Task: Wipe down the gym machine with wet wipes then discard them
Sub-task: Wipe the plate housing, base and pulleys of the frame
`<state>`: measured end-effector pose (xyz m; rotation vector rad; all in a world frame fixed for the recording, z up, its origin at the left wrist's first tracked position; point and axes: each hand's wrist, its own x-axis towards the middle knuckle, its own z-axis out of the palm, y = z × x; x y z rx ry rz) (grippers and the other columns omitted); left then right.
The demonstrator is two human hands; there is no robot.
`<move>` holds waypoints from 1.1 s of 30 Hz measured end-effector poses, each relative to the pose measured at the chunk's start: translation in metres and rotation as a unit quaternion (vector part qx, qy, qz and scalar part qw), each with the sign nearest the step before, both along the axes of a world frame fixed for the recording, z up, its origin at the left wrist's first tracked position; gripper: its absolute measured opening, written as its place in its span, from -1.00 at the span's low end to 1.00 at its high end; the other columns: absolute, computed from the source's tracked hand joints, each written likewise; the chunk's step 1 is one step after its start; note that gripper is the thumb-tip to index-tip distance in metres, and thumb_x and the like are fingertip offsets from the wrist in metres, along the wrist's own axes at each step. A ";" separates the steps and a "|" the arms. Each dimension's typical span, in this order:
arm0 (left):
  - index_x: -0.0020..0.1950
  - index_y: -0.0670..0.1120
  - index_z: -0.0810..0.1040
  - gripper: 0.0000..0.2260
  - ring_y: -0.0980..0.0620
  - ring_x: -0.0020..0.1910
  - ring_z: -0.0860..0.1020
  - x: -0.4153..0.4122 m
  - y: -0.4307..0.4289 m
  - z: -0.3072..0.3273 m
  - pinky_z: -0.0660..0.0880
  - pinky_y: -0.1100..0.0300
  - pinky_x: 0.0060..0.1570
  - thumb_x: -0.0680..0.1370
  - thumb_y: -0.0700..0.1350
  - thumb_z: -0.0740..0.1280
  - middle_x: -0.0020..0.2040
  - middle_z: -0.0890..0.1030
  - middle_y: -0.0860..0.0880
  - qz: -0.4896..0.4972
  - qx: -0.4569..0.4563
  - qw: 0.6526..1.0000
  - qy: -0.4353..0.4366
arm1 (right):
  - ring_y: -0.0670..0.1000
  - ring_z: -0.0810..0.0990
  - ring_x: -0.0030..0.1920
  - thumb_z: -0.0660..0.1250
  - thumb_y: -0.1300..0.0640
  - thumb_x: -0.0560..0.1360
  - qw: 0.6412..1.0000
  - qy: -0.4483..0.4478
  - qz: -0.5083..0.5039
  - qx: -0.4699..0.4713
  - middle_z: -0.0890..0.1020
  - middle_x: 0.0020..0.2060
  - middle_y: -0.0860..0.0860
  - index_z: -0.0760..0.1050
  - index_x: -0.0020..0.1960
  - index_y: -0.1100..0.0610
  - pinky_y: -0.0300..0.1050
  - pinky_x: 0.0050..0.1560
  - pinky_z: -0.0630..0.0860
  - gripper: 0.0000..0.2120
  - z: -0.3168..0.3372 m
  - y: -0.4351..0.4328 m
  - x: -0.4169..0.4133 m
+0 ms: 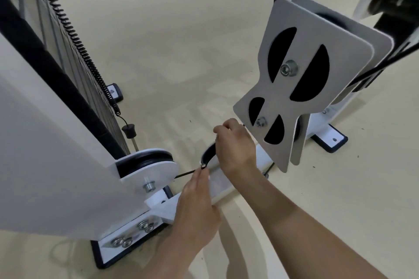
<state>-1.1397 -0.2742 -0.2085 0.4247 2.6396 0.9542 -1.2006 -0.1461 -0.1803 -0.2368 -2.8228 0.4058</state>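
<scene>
The floor [181, 41] is pale and smooth, and the white gym machine [56, 142] stands on it at the left. A grey pulley plate [294, 79] stands up at the right.

Low down, a white base bar [263, 154] runs from near left to far right, and both your hands are over it. Your right hand [235, 145] is the far one. It sits on top of a small black pulley [207, 154] with its fingers curled. What is inside that grip is hidden, so I cannot tell if it holds anything.

Your left hand [199, 208] is the near one. Its fingertips look narrow and seem to pinch the little metal end on the black cable [183, 174].

Between your two hands, on the bar, there is a soft pale patch. I think that is the wet wipe [218, 184], but it is hard to be sure. It lies just to the right of your left fingertips and just below your right hand.

The bar's long side goes away from you to the right, so I think the next wipe should slide that way. Your left hand is nearer to the wipe.
</scene>
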 end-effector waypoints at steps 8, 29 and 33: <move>0.02 -0.04 0.68 -0.89 -0.07 0.00 0.66 -0.007 0.009 0.091 0.56 0.02 0.10 0.56 -0.13 0.36 -0.07 0.71 -0.06 0.168 0.429 0.876 -0.140 | -0.12 0.64 -0.21 0.37 0.23 0.53 0.832 0.071 -0.053 -0.548 0.69 -0.22 -0.07 0.65 -0.04 0.07 -0.28 -0.18 0.53 -0.89 0.073 -0.017 0.087; -0.13 -0.13 0.49 -0.90 0.02 -0.28 0.61 0.021 0.011 0.199 0.54 0.17 -0.22 0.57 -0.15 0.29 -0.26 0.64 -0.05 0.067 0.552 0.802 -0.218 | 0.01 0.66 -0.17 0.50 0.33 0.37 0.808 0.028 0.029 -0.587 0.70 -0.17 0.14 0.63 -0.04 0.18 -0.20 -0.14 0.53 -0.81 0.166 0.027 0.146; -0.15 -0.03 0.50 -0.86 0.06 -0.39 0.49 0.020 0.021 0.203 0.36 0.12 -0.31 0.61 -0.10 0.29 -0.38 0.54 0.03 0.192 0.594 0.752 -0.214 | 0.05 0.55 -0.22 0.50 0.27 0.33 0.744 0.030 -0.010 -0.667 0.61 -0.23 0.15 0.61 -0.21 0.14 -0.11 -0.12 0.47 -0.90 0.172 0.022 0.150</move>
